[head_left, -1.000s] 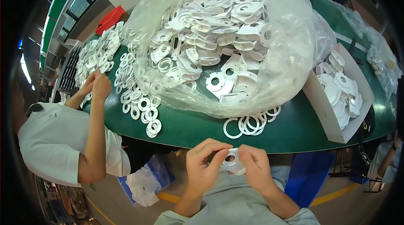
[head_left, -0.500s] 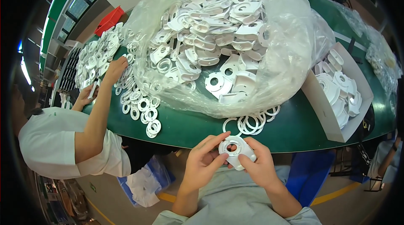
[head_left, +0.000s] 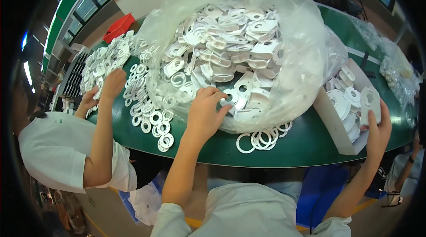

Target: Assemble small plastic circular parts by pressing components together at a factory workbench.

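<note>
My left hand (head_left: 207,112) reaches into the open clear plastic bag (head_left: 306,59) at mid counter, fingers curled onto a flat white plastic plate with a round hole (head_left: 231,98) at the near edge of the heap; pinch looks closed on it, not lifted. My right hand (head_left: 376,121) is out at the right, gripping a white assembled plate piece (head_left: 369,103) upright over the cardboard box (head_left: 330,121), which holds more finished white pieces. The heap in the bag is all flat white plates, rounded corners, one round hole each, piled loose. Bag film bulges toward me and sits between my wrist and the counter. Loose white rings (head_left: 262,138) lie on the green counter (head_left: 288,152) just near of the bag, between my hands. More rings and washers (head_left: 153,117) spread left of the bag. A co-worker's hand (head_left: 114,84) rests in that left pile, well apart from mine. Counter's near edge curves right under my forearms; bare green strip only between rings and edge. Red bin (head_left: 119,26) far left.
</note>
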A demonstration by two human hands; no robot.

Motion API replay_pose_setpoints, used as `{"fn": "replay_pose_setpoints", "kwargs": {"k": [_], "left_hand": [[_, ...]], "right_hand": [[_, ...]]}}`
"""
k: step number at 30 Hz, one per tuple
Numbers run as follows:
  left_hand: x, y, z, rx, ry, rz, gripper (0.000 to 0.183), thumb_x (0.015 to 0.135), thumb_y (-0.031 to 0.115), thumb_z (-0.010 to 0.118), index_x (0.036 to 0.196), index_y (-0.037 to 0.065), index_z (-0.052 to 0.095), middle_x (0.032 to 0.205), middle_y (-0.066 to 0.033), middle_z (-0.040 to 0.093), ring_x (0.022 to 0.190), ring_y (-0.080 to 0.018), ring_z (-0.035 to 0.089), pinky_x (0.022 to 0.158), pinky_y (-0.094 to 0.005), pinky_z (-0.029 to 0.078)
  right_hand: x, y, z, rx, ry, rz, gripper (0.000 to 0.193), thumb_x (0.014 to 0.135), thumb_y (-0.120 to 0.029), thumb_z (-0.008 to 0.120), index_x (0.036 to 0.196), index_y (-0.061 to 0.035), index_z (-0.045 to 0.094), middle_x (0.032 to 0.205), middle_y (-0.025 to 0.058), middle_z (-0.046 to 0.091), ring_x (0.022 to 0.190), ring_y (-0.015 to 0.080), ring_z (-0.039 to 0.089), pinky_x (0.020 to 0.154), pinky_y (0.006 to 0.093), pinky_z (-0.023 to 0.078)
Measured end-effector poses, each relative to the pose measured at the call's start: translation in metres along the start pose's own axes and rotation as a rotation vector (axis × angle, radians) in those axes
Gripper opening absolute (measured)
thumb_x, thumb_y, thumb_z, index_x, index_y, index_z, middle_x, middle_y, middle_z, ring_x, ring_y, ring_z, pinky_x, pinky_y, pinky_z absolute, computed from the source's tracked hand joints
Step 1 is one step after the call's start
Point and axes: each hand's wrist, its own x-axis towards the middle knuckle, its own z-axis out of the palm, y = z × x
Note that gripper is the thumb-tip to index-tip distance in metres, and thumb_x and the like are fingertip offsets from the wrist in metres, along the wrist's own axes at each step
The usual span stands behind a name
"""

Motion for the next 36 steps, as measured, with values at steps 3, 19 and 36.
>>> {"fn": "replay_pose_setpoints", "kwargs": {"k": [3, 19, 36], "left_hand": [[0.007, -0.008, 0.012, 0.024, -0.132, -0.065, 0.024, 0.068, 0.012, 0.078, 0.088, 0.002, 0.068, 0.1, -0.0095, 0.059, 0.1, -0.0298, 0.054, 0.083, -0.0386, 0.046], [-0.053, 0.044, -0.034, -0.669, 0.127, 0.333, 0.024, 0.059, -0.009, 0.07, 0.079, 0.004, 0.072, 0.086, -0.0114, 0.068, 0.078, -0.0288, 0.066, 0.07, -0.0369, 0.054], [-0.134, -0.046, -0.054, 0.197, 0.332, -0.279, 0.029, 0.065, -0.004, 0.074, 0.093, 0.004, 0.069, 0.101, -0.0104, 0.065, 0.096, -0.0281, 0.06, 0.085, -0.0347, 0.047]], "right_hand": [[0.023, 0.021, 0.0, -0.009, -0.035, -0.045, 0.048, 0.088, -0.005, 0.054, 0.135, 0.0018, 0.043, 0.121, 0.0129, 0.058, 0.095, 0.0149, 0.063, 0.064, 0.0231, 0.052], [-0.121, -0.065, 0.131, 0.877, -0.706, 0.377, 0.042, 0.09, -0.021, 0.055, 0.121, 0.0068, 0.051, 0.104, 0.0188, 0.062, 0.09, 0.0288, 0.065, 0.061, 0.0343, 0.057], [-0.156, -0.051, 0.181, 0.81, -1.098, 0.681, 0.036, 0.084, 0.007, 0.05, 0.119, 0.0044, 0.042, 0.1, 0.022, 0.064, 0.081, 0.0319, 0.068, 0.066, 0.0398, 0.059]]}}
